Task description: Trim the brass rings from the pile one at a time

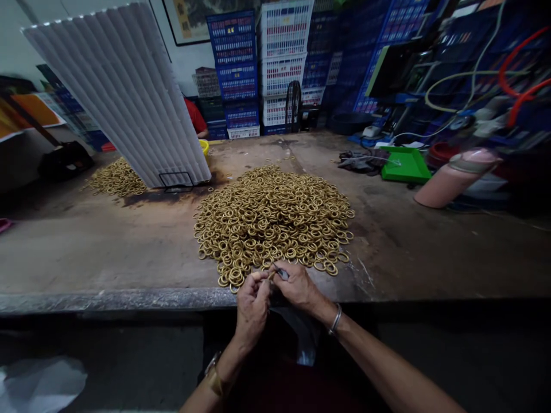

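Note:
A broad heap of brass-coloured rings (275, 212) lies on the worktable just beyond my hands. My left hand (252, 301) is closed at the front edge of the heap, pinching one ring (271, 276) between thumb and fingers. Close against it, my right hand (297, 285) is closed round a small grey tool (282, 273) with a dark tip. That tip meets the ring or comes very near it; the exact kind of tool is mostly hidden by my fingers.
A white corrugated panel (124, 92) leans in a wire stand on the worktable (129, 246). Behind it are a second ring pile (116, 178) and a person's red sleeve (194, 117). At right are a green tray (404, 164) and a pink cylinder (451, 179). Stacked crates (236, 69) line the back.

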Motion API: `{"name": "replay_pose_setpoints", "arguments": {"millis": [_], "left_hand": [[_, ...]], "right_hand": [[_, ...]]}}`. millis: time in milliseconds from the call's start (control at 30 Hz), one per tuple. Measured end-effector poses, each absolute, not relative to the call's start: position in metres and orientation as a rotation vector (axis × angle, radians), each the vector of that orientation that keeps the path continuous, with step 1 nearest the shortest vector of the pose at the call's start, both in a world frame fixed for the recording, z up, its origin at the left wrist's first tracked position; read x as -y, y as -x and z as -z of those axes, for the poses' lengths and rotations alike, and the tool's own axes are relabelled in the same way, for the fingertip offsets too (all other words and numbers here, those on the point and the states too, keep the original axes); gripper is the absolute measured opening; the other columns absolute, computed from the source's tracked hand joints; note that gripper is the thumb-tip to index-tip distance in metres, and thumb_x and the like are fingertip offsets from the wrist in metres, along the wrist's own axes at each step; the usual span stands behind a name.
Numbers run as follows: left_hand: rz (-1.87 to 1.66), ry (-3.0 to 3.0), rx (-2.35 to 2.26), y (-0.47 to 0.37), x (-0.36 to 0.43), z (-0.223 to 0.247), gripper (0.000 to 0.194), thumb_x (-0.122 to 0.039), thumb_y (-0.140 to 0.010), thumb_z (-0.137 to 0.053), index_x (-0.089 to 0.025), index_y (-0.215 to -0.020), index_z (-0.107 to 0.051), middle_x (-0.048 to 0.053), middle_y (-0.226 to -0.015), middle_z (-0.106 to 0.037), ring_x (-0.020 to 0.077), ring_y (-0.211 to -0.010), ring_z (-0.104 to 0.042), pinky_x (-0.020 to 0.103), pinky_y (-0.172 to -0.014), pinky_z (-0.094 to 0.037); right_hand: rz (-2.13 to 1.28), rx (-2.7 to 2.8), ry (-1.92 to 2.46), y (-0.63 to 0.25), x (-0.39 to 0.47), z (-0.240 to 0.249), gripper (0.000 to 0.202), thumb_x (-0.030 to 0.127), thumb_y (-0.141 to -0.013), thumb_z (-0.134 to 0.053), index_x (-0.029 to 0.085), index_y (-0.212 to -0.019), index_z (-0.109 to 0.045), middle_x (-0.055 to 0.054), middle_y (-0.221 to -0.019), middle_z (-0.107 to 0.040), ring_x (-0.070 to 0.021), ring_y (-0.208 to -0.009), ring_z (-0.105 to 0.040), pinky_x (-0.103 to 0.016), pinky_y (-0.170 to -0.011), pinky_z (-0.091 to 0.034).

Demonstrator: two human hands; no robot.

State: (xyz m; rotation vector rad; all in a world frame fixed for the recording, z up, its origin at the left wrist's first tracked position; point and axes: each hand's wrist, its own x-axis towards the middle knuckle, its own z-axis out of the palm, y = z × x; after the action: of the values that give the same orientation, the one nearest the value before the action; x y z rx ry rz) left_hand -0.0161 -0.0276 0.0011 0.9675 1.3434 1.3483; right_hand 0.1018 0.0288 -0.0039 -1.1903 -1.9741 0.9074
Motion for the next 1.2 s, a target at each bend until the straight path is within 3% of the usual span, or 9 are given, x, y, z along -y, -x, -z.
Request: {"name": "replay_pose_setpoints", "arguments": {"millis": [233, 367, 533, 767, 933, 1200], "left_hand": [[-1.362, -1.005, -1.332, 0.018, 0.029, -0.005, 0.022, -0.038, -0.074, -0.057, -0.016, -0.074, -0.057, -0.005, -0.056, -0.049, 0.0060, -0.045, -0.040, 0.017, -0.045, -0.033], [-1.207, -0.959, -1.244, 0.019, 0.031, -0.002, 0.027, -0.043, -0.076, -0.054, -0.015, -0.078, -0.055, -0.003, -0.059, -0.050, 0.0053, -0.043, -0.041, 0.016, -0.042, -0.032], [-1.164, -0.807, -1.064, 0.021, 0.032, 0.002, 0.028, -0.044, -0.076, -0.054, -0.016, -0.075, -0.051, -0.003, -0.062, -0.050, 0.0050, -0.045, -0.042, 0.016, -0.041, -0.033], [-1.220, -0.802, -1.112, 0.019, 0.029, 0.000, 0.026, -0.041, -0.077, -0.054, -0.016, -0.077, -0.049, -0.002, -0.065, -0.050, 0.0050, -0.048, -0.043, 0.016, -0.043, -0.035], [-1.211, -0.907, -1.186, 0.019, 0.028, 0.000, 0.025, -0.041, -0.079, -0.052, -0.016, -0.076, -0.049, -0.003, -0.063, -0.048, 0.0056, -0.049, -0.043, 0.017, -0.046, -0.036], [-1.236, -0.925, -1.245, 0.019, 0.028, -0.001, 0.029, -0.044, -0.075, -0.054, -0.017, -0.070, -0.048, -0.003, -0.059, -0.049, 0.0065, -0.048, -0.043, 0.018, -0.047, -0.036]], "right_hand": [[-1.344, 1.746, 1.125, -0.103, -0.022, -0.005, 0.020, 0.030, -0.076, -0.049, 0.015, -0.072, -0.062, 0.003, -0.060, -0.055, -0.0083, -0.055, -0.046, -0.018, -0.053, -0.037], [-1.345, 1.694, 1.131, -0.104, -0.021, -0.005, 0.026, 0.035, -0.076, -0.048, 0.014, -0.061, -0.056, 0.003, -0.055, -0.051, -0.0080, -0.052, -0.044, -0.019, -0.052, -0.035], [-1.361, 1.686, 1.152, -0.103, -0.024, 0.002, 0.024, 0.033, -0.075, -0.048, 0.015, -0.062, -0.056, 0.002, -0.055, -0.053, -0.0087, -0.053, -0.046, -0.019, -0.051, -0.036], [-0.955, 1.985, 1.241, -0.110, -0.023, 0.010, 0.019, 0.023, -0.077, -0.044, 0.016, -0.064, -0.056, 0.001, -0.057, -0.053, -0.0091, -0.052, -0.043, -0.020, -0.052, -0.031], [-0.794, 2.231, 1.146, -0.112, -0.015, 0.009, 0.013, 0.008, -0.066, -0.045, 0.017, -0.065, -0.054, 0.001, -0.057, -0.053, -0.0094, -0.052, -0.042, -0.021, -0.050, -0.025], [-0.722, 2.347, 1.275, -0.108, -0.015, 0.013, 0.014, 0.011, -0.070, -0.045, 0.018, -0.073, -0.057, 0.000, -0.061, -0.058, -0.0106, -0.053, -0.046, -0.021, -0.051, -0.024]]}}
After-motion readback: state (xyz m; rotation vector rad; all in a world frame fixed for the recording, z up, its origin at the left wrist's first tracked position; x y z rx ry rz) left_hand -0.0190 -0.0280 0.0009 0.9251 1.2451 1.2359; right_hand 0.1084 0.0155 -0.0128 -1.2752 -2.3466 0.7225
